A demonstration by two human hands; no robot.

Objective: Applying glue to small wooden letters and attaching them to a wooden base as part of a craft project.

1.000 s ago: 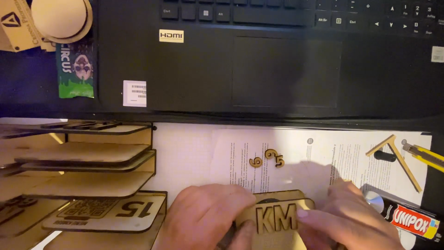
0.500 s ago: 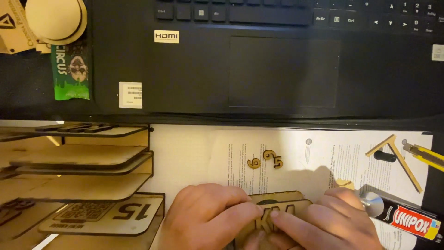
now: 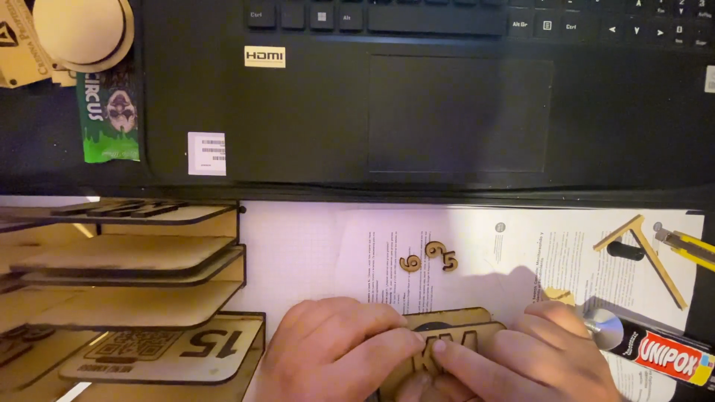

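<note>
— Head view first: what is held by the hands?

— A flat wooden plaque [image 3: 447,346] with raised letters is pressed down at the near edge of the scene. The left hand [image 3: 335,350] is laid over its left end, fingers curled and bearing on the letters; the right hand [image 3: 532,357] is closed over its right end, fingertips meeting the left ones at the middle.

— How is the pressing judged to be done well?

— Pressure is best kept even and straight down, so that the letters are not slid sideways on the plaque. The paper sheet [image 3: 335,253] beneath should be kept flat.

— And what is found round about?

— Three small wooden digits [image 3: 430,257] are lying just beyond the plaque, apart from it. A glue tube [image 3: 655,350] is lying at the right, just beside the right hand, with a wooden angle piece [image 3: 644,249] and a yellow cutter [image 3: 689,246] farther off. Wooden shelves [image 3: 126,260] are stacked at the left, a numbered plate [image 3: 167,350] on the lowest. A black laptop [image 3: 417,97] is set at the far side.
</note>
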